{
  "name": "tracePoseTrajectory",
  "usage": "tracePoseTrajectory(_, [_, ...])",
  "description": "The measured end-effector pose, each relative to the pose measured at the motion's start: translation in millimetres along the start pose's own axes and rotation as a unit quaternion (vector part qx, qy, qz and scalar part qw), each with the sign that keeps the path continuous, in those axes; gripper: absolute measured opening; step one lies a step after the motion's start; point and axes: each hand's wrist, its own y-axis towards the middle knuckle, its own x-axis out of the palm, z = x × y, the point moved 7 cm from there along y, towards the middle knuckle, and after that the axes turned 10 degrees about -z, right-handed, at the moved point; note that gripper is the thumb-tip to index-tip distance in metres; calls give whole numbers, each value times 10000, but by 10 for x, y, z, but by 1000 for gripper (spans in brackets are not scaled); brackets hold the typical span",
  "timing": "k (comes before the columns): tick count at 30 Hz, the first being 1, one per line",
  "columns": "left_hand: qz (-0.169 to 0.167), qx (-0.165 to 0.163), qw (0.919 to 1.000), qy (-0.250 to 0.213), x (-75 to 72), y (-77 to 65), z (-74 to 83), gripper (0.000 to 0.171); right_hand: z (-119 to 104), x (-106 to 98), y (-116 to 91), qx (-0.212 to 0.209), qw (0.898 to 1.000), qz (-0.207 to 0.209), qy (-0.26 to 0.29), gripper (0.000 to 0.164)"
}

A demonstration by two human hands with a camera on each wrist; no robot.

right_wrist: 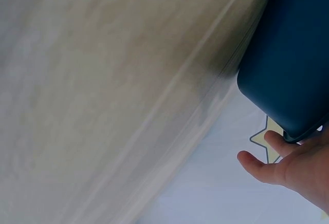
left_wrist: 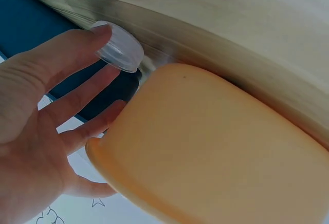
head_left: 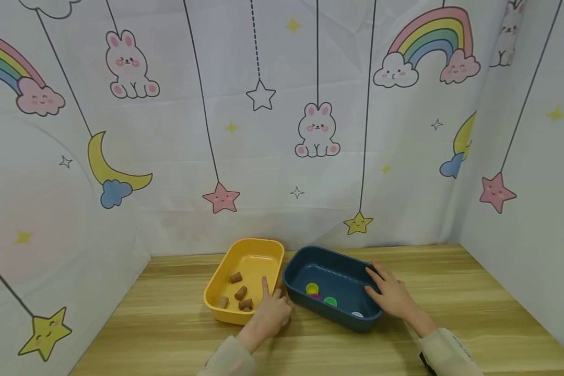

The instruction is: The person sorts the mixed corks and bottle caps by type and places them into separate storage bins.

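Observation:
My left hand is at the right side of a yellow bin. Between thumb and a finger it pinches a small clear whitish cap, with the other fingers spread beside the bin's outer wall. Inside the yellow bin lie several brown corks. My right hand touches the right rim of a dark blue bin, its fingers stretched over the edge. The blue bin contains a yellow cap, a green cap, a partly hidden pink piece and a white piece.
Both bins stand close together on a wood-grain table. A white cloth printed with rabbits, stars and rainbows hangs behind the table and along both sides.

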Motion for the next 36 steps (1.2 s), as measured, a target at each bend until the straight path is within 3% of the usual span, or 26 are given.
tracePoseTrajectory(5, [82, 93, 9989, -447, -67, -11, 10, 15, 2, 3, -4, 15, 10000, -15, -12, 50])
tracePoseTrajectory(9, [105, 126, 9988, -472, -112, -31, 9, 28, 6, 9, -7, 19, 10000, -13, 5, 50])
tracePoseTrajectory(20, [343, 97, 9922, -1195, -238, -89, -30, 32, -1, 2, -4, -1, 10000, 23, 2, 50])
tracePoseTrajectory(28, [964, -60, 9885, -1167, -437, -105, -65, 33, 6, 9, 0, 4, 10000, 27, -2, 50])
tracePoseTrajectory(36, [1386, -283, 9809, -1335, -555, 2, -113, 34, 7, 9, 4, -3, 10000, 15, -15, 50])
